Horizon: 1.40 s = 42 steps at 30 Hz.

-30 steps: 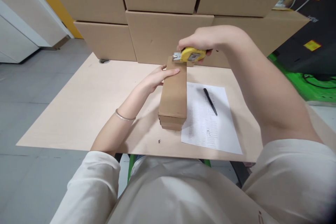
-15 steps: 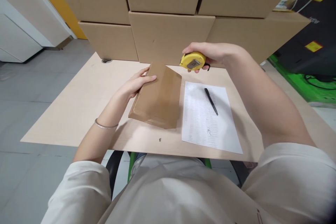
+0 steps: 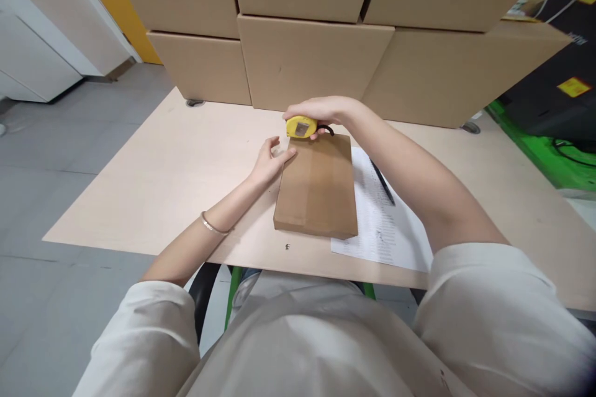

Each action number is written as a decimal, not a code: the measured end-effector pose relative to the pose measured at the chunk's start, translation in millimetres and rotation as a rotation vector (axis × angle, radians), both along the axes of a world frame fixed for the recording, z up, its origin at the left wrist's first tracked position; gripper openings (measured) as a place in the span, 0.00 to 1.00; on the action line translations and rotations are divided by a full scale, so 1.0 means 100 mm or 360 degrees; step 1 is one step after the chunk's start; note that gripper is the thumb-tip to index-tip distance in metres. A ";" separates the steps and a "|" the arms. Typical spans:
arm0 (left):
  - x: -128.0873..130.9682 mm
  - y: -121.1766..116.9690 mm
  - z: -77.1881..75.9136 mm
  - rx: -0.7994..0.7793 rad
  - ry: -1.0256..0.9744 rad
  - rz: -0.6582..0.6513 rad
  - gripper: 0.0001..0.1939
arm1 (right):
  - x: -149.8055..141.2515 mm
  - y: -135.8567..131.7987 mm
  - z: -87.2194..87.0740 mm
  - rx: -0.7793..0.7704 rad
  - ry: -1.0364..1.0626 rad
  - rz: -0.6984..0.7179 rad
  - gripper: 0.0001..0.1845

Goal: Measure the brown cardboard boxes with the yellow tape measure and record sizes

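**Tape measure [image 3: 302, 127] in my right hand [image 3: 323, 111], at the far end of the box [image 3: 316, 189]**

My right fingers are curled firmly round the yellow tape measure, with its black strap looping out behind my grip; I hold it over the far left corner of the brown cardboard box, and I cannot tell whether its case touches the cardboard; my right arm bends in from the side and crosses above the paper [image 3: 400, 239].

My left hand [image 3: 270, 162] is at the left side of the box, near its far corner; the thumb reaches onto the top by the edge, while the fingers are loosely spread and slightly bent, gripping nothing that I can see; a thin bracelet [image 3: 213, 224] circles that wrist.

The box lies flat on the pale table [image 3: 153, 186], its broad face up and its short near side towards me; it hides part of the printed paper to its right, though I cannot tell whether it rests on the sheet; a black pen [image 3: 383, 185] lies slantwise on the paper, its far end hidden by my forearm.

Beyond my hands, big cardboard boxes [image 3: 311, 62] stand stacked along the back of the table.
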State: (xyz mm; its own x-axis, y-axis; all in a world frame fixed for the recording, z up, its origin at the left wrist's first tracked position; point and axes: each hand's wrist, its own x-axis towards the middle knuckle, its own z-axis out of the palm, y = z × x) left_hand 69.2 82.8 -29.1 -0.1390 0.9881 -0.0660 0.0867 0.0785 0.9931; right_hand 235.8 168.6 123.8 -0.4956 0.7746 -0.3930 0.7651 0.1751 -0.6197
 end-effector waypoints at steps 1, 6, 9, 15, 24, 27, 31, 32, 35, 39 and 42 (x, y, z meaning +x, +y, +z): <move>0.00 0.07 0.00 0.0075 -0.0026 -0.0050 0.45 | -0.06 0.01 -0.03 -0.0036 0.0005 0.0004 0.20; 0.11 0.34 0.00 0.0303 -0.0289 -0.0494 0.52 | -0.19 0.07 -0.06 -0.0151 -0.0085 0.0059 0.18; 0.13 0.42 -0.03 0.0311 -0.0310 -0.0643 0.53 | -0.10 0.11 -0.03 -0.0231 -0.0079 0.0111 0.15; 0.00 0.52 -0.16 0.0352 0.0157 -0.0538 0.50 | 0.73 0.20 -0.06 -0.0162 -0.0188 -0.0171 0.19; 0.01 0.53 -0.21 0.0305 0.0171 -0.0525 0.49 | 1.52 -0.07 -0.24 -0.0120 -0.0140 -0.0430 0.14; 0.00 0.52 -0.20 0.0322 0.0118 -0.0527 0.48 | 1.46 -0.05 -0.29 -0.0068 -0.0179 -0.0482 0.13; -0.01 0.51 -0.19 0.0338 0.0095 -0.0535 0.49 | 1.47 -0.04 -0.30 -0.0045 -0.0187 -0.0497 0.16; 0.00 0.51 -0.19 0.0344 0.0093 -0.0534 0.50 | 1.49 -0.04 -0.28 -0.0048 -0.0188 -0.0472 0.17; 0.05 0.52 -0.22 0.0335 -0.0018 -0.0537 0.56 | 1.52 -0.07 -0.19 -0.0107 -0.0232 -0.0370 0.19; 0.07 0.51 -0.18 0.0113 -0.0196 -0.0446 0.75 | 1.39 -0.11 -0.03 -0.0055 -0.0329 -0.0305 0.22; -0.11 0.31 -0.04 0.0028 -0.0072 -0.0362 0.74 | 1.08 -0.17 0.01 0.0080 -0.0335 -0.0279 0.22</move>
State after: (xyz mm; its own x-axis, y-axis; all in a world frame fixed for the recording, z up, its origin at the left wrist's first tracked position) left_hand 58.1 113.5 -33.6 0.0903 0.9947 -0.0497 0.0555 0.0448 0.9975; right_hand 343.5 151.6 125.3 -0.2640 0.8624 -0.4318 0.8974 0.0556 -0.4377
